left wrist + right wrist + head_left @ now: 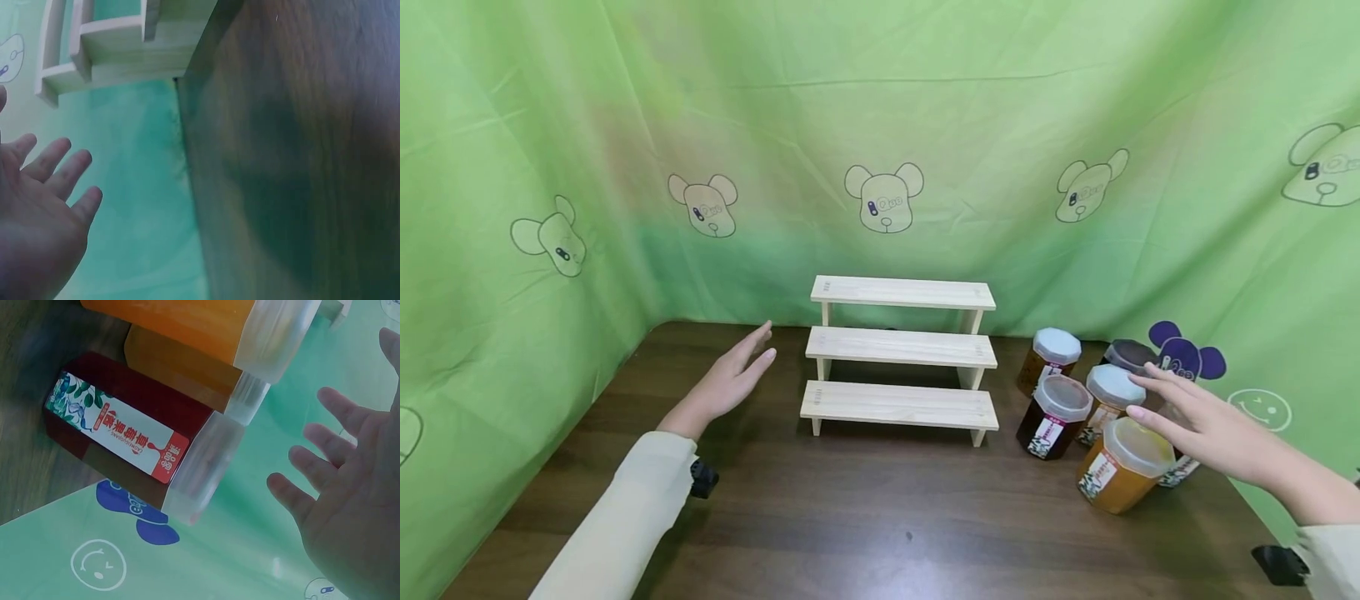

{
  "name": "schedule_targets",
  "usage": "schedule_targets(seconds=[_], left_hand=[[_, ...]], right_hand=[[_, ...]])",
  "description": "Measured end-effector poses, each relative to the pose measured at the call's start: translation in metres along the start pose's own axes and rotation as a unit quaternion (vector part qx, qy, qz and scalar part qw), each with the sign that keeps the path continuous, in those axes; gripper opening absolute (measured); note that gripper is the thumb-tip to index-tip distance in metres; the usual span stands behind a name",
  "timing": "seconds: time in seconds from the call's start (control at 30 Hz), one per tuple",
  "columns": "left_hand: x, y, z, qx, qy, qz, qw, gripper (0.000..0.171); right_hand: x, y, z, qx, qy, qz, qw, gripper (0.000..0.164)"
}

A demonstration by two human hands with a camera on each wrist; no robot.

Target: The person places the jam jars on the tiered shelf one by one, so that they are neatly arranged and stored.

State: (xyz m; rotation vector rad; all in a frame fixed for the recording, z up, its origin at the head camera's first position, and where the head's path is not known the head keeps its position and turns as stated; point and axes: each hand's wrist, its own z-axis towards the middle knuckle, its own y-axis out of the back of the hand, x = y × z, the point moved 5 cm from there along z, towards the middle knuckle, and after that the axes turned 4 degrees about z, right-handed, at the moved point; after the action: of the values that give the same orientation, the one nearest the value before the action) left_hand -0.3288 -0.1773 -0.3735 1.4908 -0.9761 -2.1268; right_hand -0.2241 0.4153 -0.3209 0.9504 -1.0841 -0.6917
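Observation:
My left hand [728, 382] is held over the table to the left of a three-step wooden rack [901, 348], its fingers extended and holding nothing. In the left wrist view the palm and spread fingers of that hand [40, 228] show beside the rack. On the right, my right hand [1213, 427] hovers above a group of jars, fingers straight. Nearest to it stands a large orange jar [1120, 479] with a translucent lid. A dark red jar [150, 390] with a white label, partly hidden by the hand in the head view, shows fully in the right wrist view.
Beside the orange jar stand a dark jar [1051, 429], an amber jar with a white lid [1055, 346] and several others close together. A green curtain printed with bear heads [775, 125] hangs round the dark wooden table [850, 517].

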Motion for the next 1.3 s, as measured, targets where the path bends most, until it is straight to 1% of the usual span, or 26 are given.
schedule_targets(seconds=[0.13, 0.23, 0.33, 0.43, 0.53, 0.6, 0.77, 0.83, 0.97, 1.03, 1.1, 1.3], left_hand=[[-0.004, -0.014, 0.006, -0.010, 0.003, -0.030, 0.9995, 0.066], [-0.009, -0.027, 0.012, -0.013, 0.006, -0.070, 0.9974, 0.061], [-0.014, -0.040, 0.019, -0.013, 0.016, -0.106, 0.9942, 0.058], [-0.018, -0.049, 0.025, -0.019, 0.029, -0.147, 0.9885, 0.058], [-0.022, -0.055, 0.032, -0.030, 0.048, -0.188, 0.9804, 0.057], [-0.022, -0.059, 0.036, -0.035, 0.060, -0.211, 0.9750, 0.057], [-0.017, -0.066, 0.043, -0.045, 0.088, -0.259, 0.9608, 0.055], [-0.015, -0.068, 0.045, -0.048, 0.093, -0.287, 0.9523, 0.055], [-0.014, -0.071, 0.048, -0.051, 0.090, -0.349, 0.9316, 0.054], [-0.014, -0.072, 0.049, -0.050, 0.088, -0.367, 0.9247, 0.053], [-0.015, -0.072, 0.049, -0.050, 0.086, -0.376, 0.9212, 0.053], [-0.013, -0.075, 0.049, -0.052, 0.088, -0.385, 0.9173, 0.053]], right_hand=[[0.002, -0.001, -0.001, -0.002, 0.003, 0.001, 1.000, 0.060], [0.002, 0.000, -0.002, -0.005, 0.004, -0.002, 1.000, 0.059], [0.003, 0.001, -0.002, -0.005, 0.005, -0.006, 1.000, 0.059], [0.004, 0.001, -0.003, -0.009, 0.007, -0.018, 1.000, 0.058], [0.006, 0.002, -0.004, -0.015, 0.008, -0.028, 0.999, 0.059], [0.006, 0.002, -0.005, -0.020, 0.010, -0.027, 0.999, 0.059], [0.008, 0.002, -0.009, -0.031, 0.015, -0.026, 0.999, 0.058], [0.009, 0.002, -0.010, -0.037, 0.020, -0.028, 0.999, 0.056], [0.009, 0.001, -0.013, -0.051, 0.033, -0.014, 0.998, 0.051], [0.008, 0.001, -0.015, -0.060, 0.037, 0.000, 0.997, 0.048], [0.006, 0.000, -0.018, -0.065, 0.040, 0.015, 0.997, 0.047], [0.005, -0.005, -0.025, -0.080, 0.036, 0.031, 0.996, 0.046]])
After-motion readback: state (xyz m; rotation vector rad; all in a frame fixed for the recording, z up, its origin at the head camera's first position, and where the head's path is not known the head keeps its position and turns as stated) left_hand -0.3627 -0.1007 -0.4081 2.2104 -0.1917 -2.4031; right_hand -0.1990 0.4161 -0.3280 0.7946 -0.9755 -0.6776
